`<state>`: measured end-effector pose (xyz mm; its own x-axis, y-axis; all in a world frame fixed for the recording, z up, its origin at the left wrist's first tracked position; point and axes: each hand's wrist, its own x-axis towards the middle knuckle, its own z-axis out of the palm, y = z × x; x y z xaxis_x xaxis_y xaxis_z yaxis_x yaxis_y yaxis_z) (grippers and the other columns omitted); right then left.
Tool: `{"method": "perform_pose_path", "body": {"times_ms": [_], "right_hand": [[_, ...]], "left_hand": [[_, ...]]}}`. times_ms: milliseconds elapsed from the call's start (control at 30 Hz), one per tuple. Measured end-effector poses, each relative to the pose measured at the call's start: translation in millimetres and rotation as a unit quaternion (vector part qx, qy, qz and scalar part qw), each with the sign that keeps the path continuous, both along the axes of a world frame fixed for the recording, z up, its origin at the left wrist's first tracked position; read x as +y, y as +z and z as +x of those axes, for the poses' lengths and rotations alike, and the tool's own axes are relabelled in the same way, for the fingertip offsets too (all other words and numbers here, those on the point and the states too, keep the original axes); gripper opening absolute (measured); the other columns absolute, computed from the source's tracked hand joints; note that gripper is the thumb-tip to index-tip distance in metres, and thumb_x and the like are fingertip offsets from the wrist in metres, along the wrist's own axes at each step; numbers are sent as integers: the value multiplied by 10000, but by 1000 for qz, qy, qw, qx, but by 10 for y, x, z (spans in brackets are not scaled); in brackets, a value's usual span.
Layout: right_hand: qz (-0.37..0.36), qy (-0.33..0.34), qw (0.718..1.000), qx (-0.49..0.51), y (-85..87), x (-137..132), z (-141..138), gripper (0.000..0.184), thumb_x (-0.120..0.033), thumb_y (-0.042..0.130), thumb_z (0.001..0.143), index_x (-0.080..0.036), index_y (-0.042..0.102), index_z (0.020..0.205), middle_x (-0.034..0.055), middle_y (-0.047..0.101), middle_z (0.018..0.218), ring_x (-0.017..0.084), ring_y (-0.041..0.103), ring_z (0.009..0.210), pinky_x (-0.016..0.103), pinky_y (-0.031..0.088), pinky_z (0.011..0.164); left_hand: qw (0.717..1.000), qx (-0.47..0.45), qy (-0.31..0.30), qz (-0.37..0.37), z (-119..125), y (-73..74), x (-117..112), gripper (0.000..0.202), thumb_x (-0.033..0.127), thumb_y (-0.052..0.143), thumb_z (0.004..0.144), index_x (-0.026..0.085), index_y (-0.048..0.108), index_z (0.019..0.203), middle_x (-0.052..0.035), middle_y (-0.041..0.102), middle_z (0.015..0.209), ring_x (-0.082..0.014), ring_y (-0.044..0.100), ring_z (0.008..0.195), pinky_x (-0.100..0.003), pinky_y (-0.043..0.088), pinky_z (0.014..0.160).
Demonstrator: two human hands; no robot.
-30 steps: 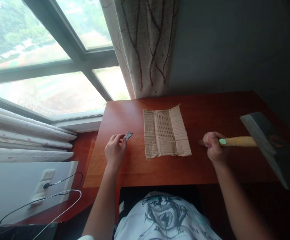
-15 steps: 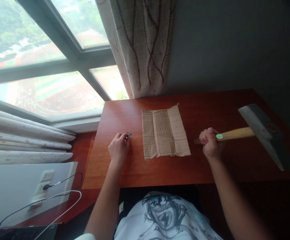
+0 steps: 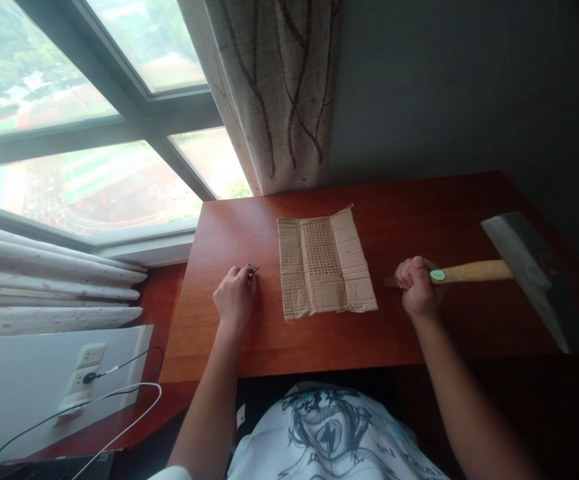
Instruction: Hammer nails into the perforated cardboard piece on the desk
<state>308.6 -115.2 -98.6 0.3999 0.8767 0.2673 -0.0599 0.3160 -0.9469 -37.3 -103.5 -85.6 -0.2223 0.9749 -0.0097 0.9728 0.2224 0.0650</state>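
Observation:
My left hand [image 3: 234,297] is closed round a small bundle of metal nails [image 3: 252,269], whose heads stick out above my fingers, just over the wooden table [image 3: 319,333]. To its right lies a flat piece of cardboard [image 3: 322,263] with a grid of holes in its middle strip. On the other side of the cardboard my right hand [image 3: 418,288] is wrapped round the wooden handle of a hammer [image 3: 529,270]. The hammer's dark steel head points right, above the table's right side.
A patterned curtain [image 3: 269,87] hangs behind the table beside a large window [image 3: 69,120]. At lower left a white ledge holds wall sockets [image 3: 86,367] with a plugged-in cable [image 3: 119,393]. A grey wall stands behind the table.
My left hand has drawn the nails down and inward, so less of them shows. My right hand has shifted a little left, and the hammer head dipped and then settled slightly higher.

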Motion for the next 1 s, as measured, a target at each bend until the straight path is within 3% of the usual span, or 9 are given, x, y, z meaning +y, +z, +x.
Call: {"method": "perform_pose_path", "body": {"times_ms": [200, 567, 867, 933, 1000], "right_hand": [[-13, -4, 1000, -16, -13, 4, 1, 565, -516, 582, 931, -223, 336, 516, -53, 301, 452, 90, 302, 405, 286, 214, 406], [1, -6, 1000, -4, -27, 9, 5, 562, -481, 592, 938, -217, 330, 517, -57, 287, 460, 83, 297, 406, 283, 205, 408], [6, -10, 1000, -8, 1, 8, -1, 562, -484, 579, 945, -213, 329, 521, -58, 285, 457, 81, 292, 405, 280, 206, 412], [3, -8, 1000, -9, 0, 5, -3, 563, -482, 580, 945, -213, 332, 518, -56, 286, 460, 82, 297, 407, 280, 204, 410], [-1, -7, 1000, -16, -6, 2, -4, 564, -495, 575, 944, -215, 334, 518, -55, 291, 462, 84, 302, 411, 278, 213, 407]], "left_hand": [[1000, 1, 1, 2, 1, -12, 11, 303, 419, 473, 971, 271, 731, 1026, -50, 708, 1062, -211, 647, 792, -290, 272, 535], [1000, 2, -1, -16, 29, -26, -1, 326, 419, 453, 989, 273, 735, 1059, -72, 700, 1083, -206, 658, 790, -269, 350, 563], [990, 20, -85, -108, 45, 135, 116, 263, 321, 490, 956, 226, 735, 945, -93, 712, 1050, -234, 692, 828, -285, 422, 632], [992, 5, -88, -86, 69, 163, 108, 243, 324, 501, 947, 223, 722, 933, -86, 713, 1042, -221, 689, 810, -279, 421, 625], [995, -41, -85, -15, 79, 190, 76, 205, 333, 529, 933, 224, 703, 923, -62, 712, 1023, -194, 677, 776, -271, 424, 625]]}}
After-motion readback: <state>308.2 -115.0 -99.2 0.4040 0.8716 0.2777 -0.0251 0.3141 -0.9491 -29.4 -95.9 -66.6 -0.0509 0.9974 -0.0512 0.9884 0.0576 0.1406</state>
